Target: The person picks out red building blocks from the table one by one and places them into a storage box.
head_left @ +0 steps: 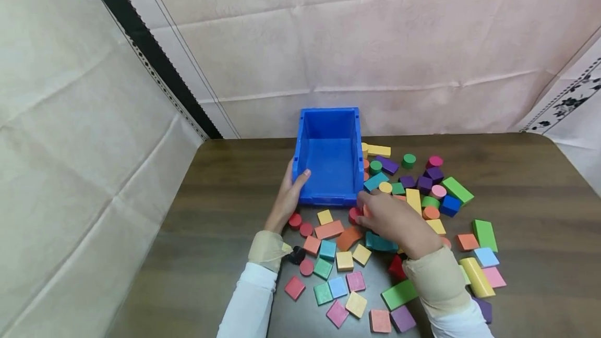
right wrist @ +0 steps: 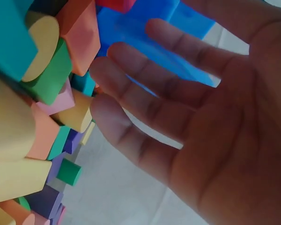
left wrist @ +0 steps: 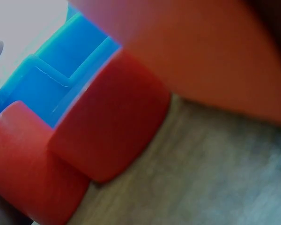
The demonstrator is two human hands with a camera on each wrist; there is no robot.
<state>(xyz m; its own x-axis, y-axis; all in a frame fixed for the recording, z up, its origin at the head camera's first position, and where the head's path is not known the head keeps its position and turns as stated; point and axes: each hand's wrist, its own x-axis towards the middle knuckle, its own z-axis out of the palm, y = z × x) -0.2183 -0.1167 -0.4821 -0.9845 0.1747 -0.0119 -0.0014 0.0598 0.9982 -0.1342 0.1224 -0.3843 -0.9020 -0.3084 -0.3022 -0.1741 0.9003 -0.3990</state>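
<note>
An empty blue plastic bin (head_left: 331, 158) stands near the table's far edge, its front wall towards me. My left hand (head_left: 288, 192) grips its left side, thumb over the rim and the fingers hidden outside the wall. At the bin's front right corner is my right hand (head_left: 392, 218), among the blocks. In the right wrist view the right hand's fingers (right wrist: 159, 89) are loosely extended with nothing in them, overlapping the blue bin (right wrist: 150, 44). Red round blocks (left wrist: 110, 119) sit close before the bin in the left wrist view.
Many coloured blocks lie in front and right of the bin, such as a green rectangular block (head_left: 485, 234), a yellow cylinder (head_left: 477, 277) and a pink square block (head_left: 337, 314). A grey surface (head_left: 293, 322) lies under the nearer ones. Pale cloth (head_left: 385, 56) hangs behind the wooden table (head_left: 206, 223).
</note>
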